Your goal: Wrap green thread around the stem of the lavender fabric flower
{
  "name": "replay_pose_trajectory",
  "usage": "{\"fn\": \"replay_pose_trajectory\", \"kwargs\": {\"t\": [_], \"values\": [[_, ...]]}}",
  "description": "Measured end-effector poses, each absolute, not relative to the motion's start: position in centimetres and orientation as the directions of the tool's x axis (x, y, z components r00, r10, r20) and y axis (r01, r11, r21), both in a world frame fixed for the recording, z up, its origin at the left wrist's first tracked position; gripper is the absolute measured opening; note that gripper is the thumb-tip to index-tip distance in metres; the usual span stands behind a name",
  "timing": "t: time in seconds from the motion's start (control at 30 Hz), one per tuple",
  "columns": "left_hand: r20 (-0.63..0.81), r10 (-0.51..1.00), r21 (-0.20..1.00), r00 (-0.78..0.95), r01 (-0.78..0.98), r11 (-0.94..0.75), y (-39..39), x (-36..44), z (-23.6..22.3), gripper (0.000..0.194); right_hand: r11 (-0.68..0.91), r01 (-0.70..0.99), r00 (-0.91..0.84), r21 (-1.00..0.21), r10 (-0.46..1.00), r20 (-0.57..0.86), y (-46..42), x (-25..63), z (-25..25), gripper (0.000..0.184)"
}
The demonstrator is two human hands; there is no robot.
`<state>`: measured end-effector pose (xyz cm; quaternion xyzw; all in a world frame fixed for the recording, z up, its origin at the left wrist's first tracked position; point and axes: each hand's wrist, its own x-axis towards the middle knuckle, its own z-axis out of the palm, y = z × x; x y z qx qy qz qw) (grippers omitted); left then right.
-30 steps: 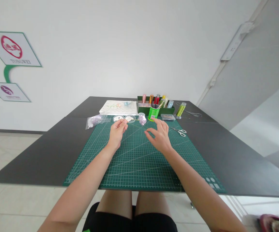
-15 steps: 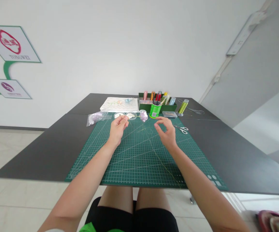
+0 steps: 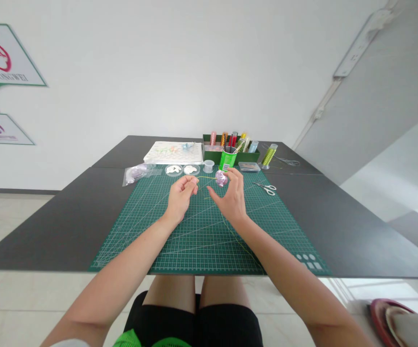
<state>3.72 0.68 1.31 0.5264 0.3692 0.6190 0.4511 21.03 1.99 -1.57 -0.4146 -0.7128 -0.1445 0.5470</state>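
Above the green cutting mat (image 3: 194,241), my left hand (image 3: 182,195) pinches a thin yellow-green stem (image 3: 206,177). A pale purple flower (image 3: 221,179) sits at the stem's right end. My right hand (image 3: 232,195) is beside the flower, fingers spread, thumb pointing left and well apart from the fingertips. Its index finger reaches the flower's right edge; whether it touches cannot be made out. A long thin thread (image 3: 239,241) lies across the mat below the right hand.
Along the back stand a green can of tools (image 3: 226,159), a green box of thread spools (image 3: 252,158), a small clear cup (image 3: 209,166) and two dishes with white pieces (image 3: 173,170). White-handled scissors (image 3: 269,191) lie right, a plastic bag (image 3: 136,173) left.
My right hand has moved left to the flower, its fingers opening wider. The flower has shifted slightly right and nearer, away from the clear cup. The camera view has turned a little right.
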Motion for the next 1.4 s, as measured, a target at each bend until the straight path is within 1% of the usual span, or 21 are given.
{"fn": "replay_pose_trajectory", "kwargs": {"t": [0.03, 0.1, 0.27, 0.37, 0.5, 0.57, 0.7, 0.8, 0.9, 1.03, 1.1, 1.17, 1.3, 1.4], "values": [[0.315, 0.948, 0.932, -0.043, -0.173, -0.318, 0.6, 3.9, 1.2, 0.028, 0.613, 0.749, -0.053, -0.252, 0.434, 0.899, 2.1, 20.8, -1.7, 0.049], [0.306, 0.951, 0.934, -0.051, -0.178, -0.31, 0.4, 4.3, 1.0, 0.026, 0.606, 0.754, -0.042, -0.253, 0.43, 0.902, 2.2, 20.7, -1.8, 0.043], [0.267, 0.961, 0.944, -0.066, -0.183, -0.274, 0.4, 4.6, 0.8, 0.024, 0.526, 0.829, -0.079, -0.191, 0.448, 0.89, 2.4, 21.1, -1.9, 0.013], [0.264, 0.962, 0.942, -0.064, -0.195, -0.272, 0.3, 4.6, 0.7, 0.024, 0.493, 0.857, -0.105, -0.149, 0.45, 0.887, 2.5, 21.3, -1.9, 0.011], [0.277, 0.959, 0.935, -0.064, -0.213, -0.284, 0.3, 4.5, 0.7, 0.021, 0.47, 0.878, -0.119, -0.087, 0.391, 0.913, 2.6, 21.4, -1.9, 0.011], [0.279, 0.958, 0.934, -0.064, -0.212, -0.286, 0.4, 4.5, 0.7, 0.02, 0.482, 0.868, -0.094, -0.119, 0.395, 0.914, 2.7, 21.4, -1.8, 0.012], [0.274, 0.959, 0.937, -0.068, -0.204, -0.282, 0.5, 4.5, 0.7, 0.021, 0.575, 0.777, -0.046, -0.256, 0.458, 0.888, 2.7, 21.6, -1.5, 0.012], [0.269, 0.961, 0.94, -0.071, -0.199, -0.278, 0.5, 4.4, 0.6, 0.023, 0.614, 0.716, 0.008, -0.332, 0.468, 0.884, 2.8, 21.7, -1.5, 0.013], [0.27, 0.96, 0.939, -0.074, -0.199, -0.279, 0.6, 4.3, 0.6, 0.022, 0.615, 0.693, 0.055, -0.376, 0.475, 0.878, 2.9, 21.7, -1.6, 0.015], [0.272, 0.959, 0.938, -0.078, -0.2, -0.282, 0.5, 4.3, 0.7, 0.02, 0.652, 0.633, 0.057, -0.418, 0.499, 0.865, 2.8, 21.7, -1.7, 0.007], [0.271, 0.96, 0.938, -0.077, -0.202, -0.281, 0.5, 4.3, 0.7, 0.02, 0.653, 0.645, 0.025, -0.398, 0.502, 0.865, 2.6, 21.7, -1.6, 0.012], [0.274, 0.959, 0.938, -0.073, -0.202, -0.283, 0.4, 4.3, 0.7, 0.02, 0.63, 0.697, -0.022, -0.343, 0.496, 0.868, 2.5, 21.7, -1.6, 0.014], [0.278, 0.958, 0.94, -0.066, -0.186, -0.285, 0.4, 4.3, 0.6, 0.021, 0.591, 0.765, -0.075, -0.256, 0.476, 0.876, 2.5, 21.6, -1.6, 0.008], [0.284, 0.957, 0.938, -0.063, -0.19, -0.291, 0.4, 4.4, 0.6, 0.022, 0.574, 0.796, -0.098, -0.192, 0.436, 0.895, 2.6, 21.5, -1.8, 0.007]]}}
